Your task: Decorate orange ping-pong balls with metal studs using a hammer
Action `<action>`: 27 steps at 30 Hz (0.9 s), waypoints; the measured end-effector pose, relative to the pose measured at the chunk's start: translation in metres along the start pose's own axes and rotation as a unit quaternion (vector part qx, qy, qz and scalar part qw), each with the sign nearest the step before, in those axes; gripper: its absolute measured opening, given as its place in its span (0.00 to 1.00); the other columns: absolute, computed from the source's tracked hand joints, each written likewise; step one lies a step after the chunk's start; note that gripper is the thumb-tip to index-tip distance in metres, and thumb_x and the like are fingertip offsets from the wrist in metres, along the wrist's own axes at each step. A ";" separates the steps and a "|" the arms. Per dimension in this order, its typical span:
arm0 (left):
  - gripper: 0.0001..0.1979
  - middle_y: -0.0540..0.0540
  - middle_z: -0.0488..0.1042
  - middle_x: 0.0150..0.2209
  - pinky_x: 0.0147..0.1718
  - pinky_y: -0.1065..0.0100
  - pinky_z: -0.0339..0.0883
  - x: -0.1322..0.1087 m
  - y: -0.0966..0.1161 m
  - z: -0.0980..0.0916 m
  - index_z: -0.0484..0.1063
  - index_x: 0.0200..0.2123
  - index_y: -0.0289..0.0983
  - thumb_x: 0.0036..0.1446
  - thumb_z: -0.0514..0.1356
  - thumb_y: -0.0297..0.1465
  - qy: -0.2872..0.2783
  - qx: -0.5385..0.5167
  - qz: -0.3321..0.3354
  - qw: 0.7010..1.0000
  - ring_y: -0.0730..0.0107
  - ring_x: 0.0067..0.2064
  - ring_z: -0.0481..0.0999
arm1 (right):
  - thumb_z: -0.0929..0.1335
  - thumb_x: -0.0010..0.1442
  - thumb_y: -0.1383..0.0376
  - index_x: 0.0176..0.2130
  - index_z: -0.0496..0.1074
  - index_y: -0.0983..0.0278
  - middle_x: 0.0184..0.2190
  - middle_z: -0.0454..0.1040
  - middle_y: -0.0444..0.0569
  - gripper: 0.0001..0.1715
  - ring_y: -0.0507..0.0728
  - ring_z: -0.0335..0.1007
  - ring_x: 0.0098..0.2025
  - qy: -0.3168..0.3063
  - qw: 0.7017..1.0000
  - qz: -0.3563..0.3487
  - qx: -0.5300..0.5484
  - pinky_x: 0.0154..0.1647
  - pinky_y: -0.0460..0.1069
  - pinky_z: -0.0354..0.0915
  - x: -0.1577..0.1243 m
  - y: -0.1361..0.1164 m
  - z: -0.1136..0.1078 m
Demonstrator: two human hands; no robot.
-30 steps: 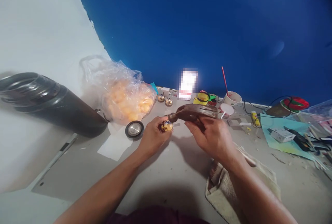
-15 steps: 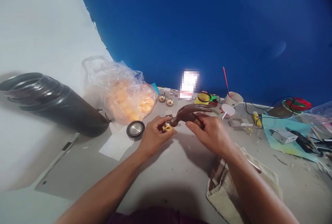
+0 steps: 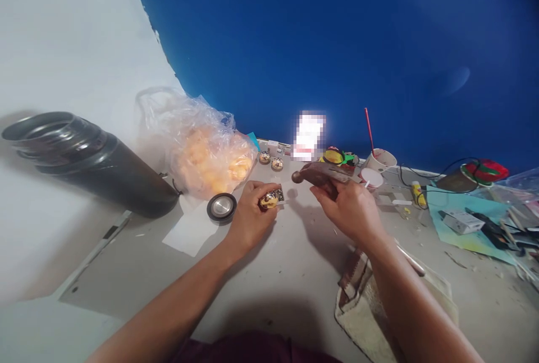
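My left hand (image 3: 251, 207) is closed around a shiny gold ball with cut-outs (image 3: 268, 200), which looks like a jingle bell. Just beyond its fingertips is a small dark, glinting piece (image 3: 279, 193), partly hidden, whose kind I cannot make out. In my right hand (image 3: 351, 211) is a claw hammer (image 3: 318, 174), gripped close to its head. The round hammer face points left and hangs above the table, apart from the gold ball. Two more shiny gold balls, one of them here (image 3: 277, 164), lie behind my left hand.
At left stand a dark steel flask (image 3: 105, 169), its round lid (image 3: 222, 207) and a plastic bag of orange things (image 3: 202, 158). A bright phone screen (image 3: 309, 136) leans at the back. Cups (image 3: 381, 160), a cloth (image 3: 366, 312) and a cluttered teal sheet (image 3: 450, 225) lie right.
The hammer head has lifted off the gold ball, up and to the right, and its tilt has changed. My left hand still holds the ball, now turned a little.
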State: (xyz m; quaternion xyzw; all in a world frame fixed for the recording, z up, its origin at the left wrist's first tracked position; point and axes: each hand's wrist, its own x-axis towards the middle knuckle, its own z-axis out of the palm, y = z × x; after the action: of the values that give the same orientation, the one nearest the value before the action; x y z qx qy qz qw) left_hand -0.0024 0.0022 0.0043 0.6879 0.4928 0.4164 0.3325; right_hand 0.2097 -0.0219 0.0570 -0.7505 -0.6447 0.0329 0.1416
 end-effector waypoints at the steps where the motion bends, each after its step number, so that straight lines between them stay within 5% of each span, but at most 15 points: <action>1: 0.21 0.44 0.73 0.45 0.42 0.65 0.73 0.000 0.000 0.000 0.79 0.48 0.41 0.50 0.63 0.23 -0.004 0.005 0.005 1.000 0.63 0.45 0.76 | 0.65 0.63 0.53 0.37 0.75 0.63 0.32 0.79 0.54 0.17 0.60 0.73 0.32 -0.015 1.000 0.009 -0.018 0.30 0.50 0.55 0.003 0.001 0.002; 11: 0.21 0.47 0.79 0.43 0.42 0.65 0.73 -0.007 0.007 0.000 0.75 0.52 0.41 0.55 0.63 0.24 -0.008 0.051 0.039 0.998 0.66 0.40 0.78 | 0.67 0.59 0.66 0.43 0.72 0.64 0.42 0.78 0.55 0.10 0.61 0.75 0.45 -0.142 0.984 -0.018 -0.101 0.33 0.48 0.56 0.023 0.020 0.039; 20: 0.16 0.48 0.74 0.35 0.37 0.68 0.73 -0.010 0.003 0.003 0.76 0.49 0.40 0.56 0.65 0.26 0.022 0.101 0.126 0.987 0.70 0.34 0.74 | 0.70 0.57 0.65 0.41 0.73 0.64 0.40 0.78 0.54 0.10 0.63 0.76 0.44 -0.202 0.970 -0.051 -0.128 0.37 0.50 0.61 0.023 0.024 0.037; 24: 0.15 0.48 0.75 0.37 0.37 0.68 0.73 -0.008 0.003 0.002 0.75 0.49 0.41 0.58 0.65 0.26 0.032 0.108 0.146 0.983 0.69 0.36 0.75 | 0.69 0.61 0.64 0.42 0.76 0.65 0.43 0.78 0.58 0.09 0.64 0.75 0.48 -0.140 0.972 -0.108 -0.154 0.38 0.49 0.63 0.006 0.006 0.017; 27: 0.15 0.47 0.76 0.38 0.39 0.67 0.73 -0.007 0.002 0.002 0.74 0.50 0.40 0.59 0.64 0.27 0.034 0.125 0.163 0.978 0.67 0.38 0.77 | 0.67 0.64 0.65 0.39 0.77 0.63 0.39 0.79 0.54 0.08 0.61 0.77 0.43 -0.203 0.945 -0.237 -0.092 0.37 0.49 0.64 -0.020 -0.021 0.009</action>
State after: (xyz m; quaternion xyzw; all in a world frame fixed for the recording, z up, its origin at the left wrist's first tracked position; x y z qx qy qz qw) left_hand -0.0013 -0.0050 0.0038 0.7808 0.4331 0.4230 0.1545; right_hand 0.1842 -0.0371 0.0512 -0.5629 -0.8194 0.0906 -0.0585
